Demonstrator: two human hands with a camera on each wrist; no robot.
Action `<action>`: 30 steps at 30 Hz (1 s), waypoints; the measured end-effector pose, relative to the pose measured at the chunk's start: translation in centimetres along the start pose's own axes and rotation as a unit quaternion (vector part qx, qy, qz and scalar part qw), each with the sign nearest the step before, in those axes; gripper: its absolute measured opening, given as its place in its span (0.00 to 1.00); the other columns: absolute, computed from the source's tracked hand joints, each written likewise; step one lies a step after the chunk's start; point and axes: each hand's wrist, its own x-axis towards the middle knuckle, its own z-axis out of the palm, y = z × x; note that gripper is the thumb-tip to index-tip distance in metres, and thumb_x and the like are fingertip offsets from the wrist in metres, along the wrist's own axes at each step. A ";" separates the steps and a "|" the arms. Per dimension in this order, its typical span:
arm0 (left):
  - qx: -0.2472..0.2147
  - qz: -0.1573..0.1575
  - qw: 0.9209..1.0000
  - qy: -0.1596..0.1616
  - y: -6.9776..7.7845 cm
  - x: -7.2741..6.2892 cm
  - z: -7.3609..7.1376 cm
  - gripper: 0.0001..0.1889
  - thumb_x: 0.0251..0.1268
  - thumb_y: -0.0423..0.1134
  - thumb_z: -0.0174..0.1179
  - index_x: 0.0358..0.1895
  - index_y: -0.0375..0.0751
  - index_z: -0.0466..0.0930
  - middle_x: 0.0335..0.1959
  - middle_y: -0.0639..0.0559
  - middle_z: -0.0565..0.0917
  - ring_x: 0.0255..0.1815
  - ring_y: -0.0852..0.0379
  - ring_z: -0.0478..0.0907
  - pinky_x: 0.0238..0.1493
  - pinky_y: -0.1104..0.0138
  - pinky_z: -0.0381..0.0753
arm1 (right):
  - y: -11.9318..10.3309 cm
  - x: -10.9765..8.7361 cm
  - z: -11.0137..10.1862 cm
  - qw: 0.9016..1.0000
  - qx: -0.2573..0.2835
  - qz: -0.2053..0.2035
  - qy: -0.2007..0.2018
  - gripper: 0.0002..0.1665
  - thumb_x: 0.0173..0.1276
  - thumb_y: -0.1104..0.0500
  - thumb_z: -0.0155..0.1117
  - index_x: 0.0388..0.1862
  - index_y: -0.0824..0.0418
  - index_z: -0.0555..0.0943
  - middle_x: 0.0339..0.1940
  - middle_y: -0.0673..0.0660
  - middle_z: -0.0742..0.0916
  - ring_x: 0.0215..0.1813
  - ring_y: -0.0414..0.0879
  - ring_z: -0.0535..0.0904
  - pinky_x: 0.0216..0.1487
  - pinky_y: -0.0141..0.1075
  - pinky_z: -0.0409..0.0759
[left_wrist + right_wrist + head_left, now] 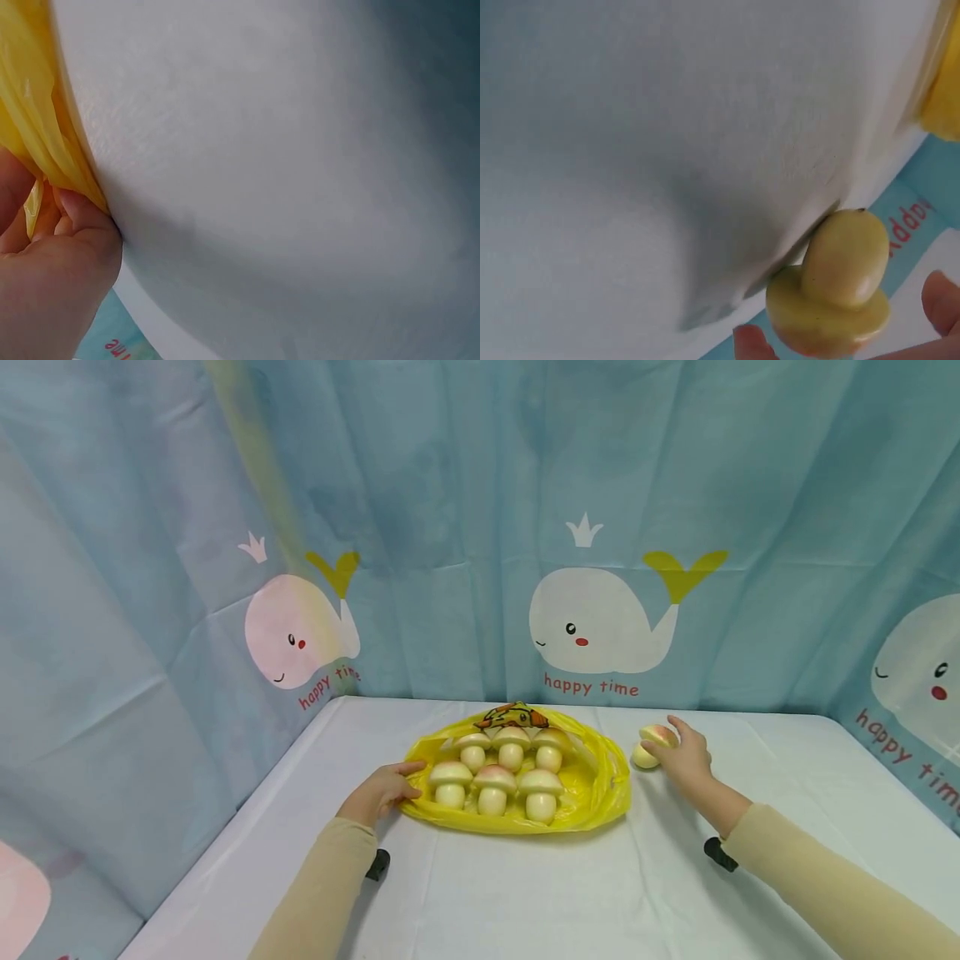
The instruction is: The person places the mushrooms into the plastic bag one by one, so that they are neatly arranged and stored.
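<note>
A yellow plastic bag (594, 797) lies spread open on the table, with several toy mushrooms (492, 802) standing in two rows inside it. My left hand (380, 791) grips the bag's left edge; the left wrist view shows the thin yellow plastic (34, 97) bunched between thumb and fingers. To the right of the bag, a single toy mushroom (647, 753) with a pinkish cap lies tipped on its side. My right hand (687, 764) is at that mushroom. In the right wrist view its fingers (752, 343) are spread on either side of the mushroom (847, 259), with visible gaps.
A white cloth covers the table (517, 902). Behind and beside it hangs a blue curtain (450, 527) printed with whales. Some dark printed figure (513, 717) shows on the bag's far edge.
</note>
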 end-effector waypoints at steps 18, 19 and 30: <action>0.005 -0.002 1.000 0.005 0.2 -0.4 0.3 0.30 0.63 0.21 0.57 0.69 0.37 0.69 0.72 0.31 0.56 0.58 0.46 0.62 0.46 0.69 0.70 | 1.8 2.8 0.0 0.997 0.052 0.043 -0.048 0.46 0.72 0.58 0.58 0.76 0.72 0.44 0.75 0.74 0.52 0.75 0.68 0.47 0.72 0.56 0.49; 0.006 -0.002 1.000 0.005 0.2 -0.5 0.3 0.30 0.63 0.21 0.57 0.69 0.37 0.69 0.72 0.31 0.56 0.58 0.46 0.62 0.45 0.69 0.70 | 1.8 2.9 0.0 0.996 0.052 0.047 -0.048 0.46 0.72 0.58 0.58 0.76 0.72 0.45 0.75 0.75 0.52 0.75 0.68 0.47 0.72 0.56 0.49; 0.004 -0.006 1.000 0.008 0.3 -0.6 0.2 0.29 0.63 0.21 0.57 0.69 0.37 0.69 0.72 0.31 0.58 0.58 0.45 0.63 0.50 0.67 0.71 | 1.5 2.3 -0.1 0.996 0.067 0.041 -0.042 0.43 0.71 0.59 0.57 0.76 0.73 0.49 0.74 0.76 0.55 0.74 0.67 0.50 0.71 0.55 0.54</action>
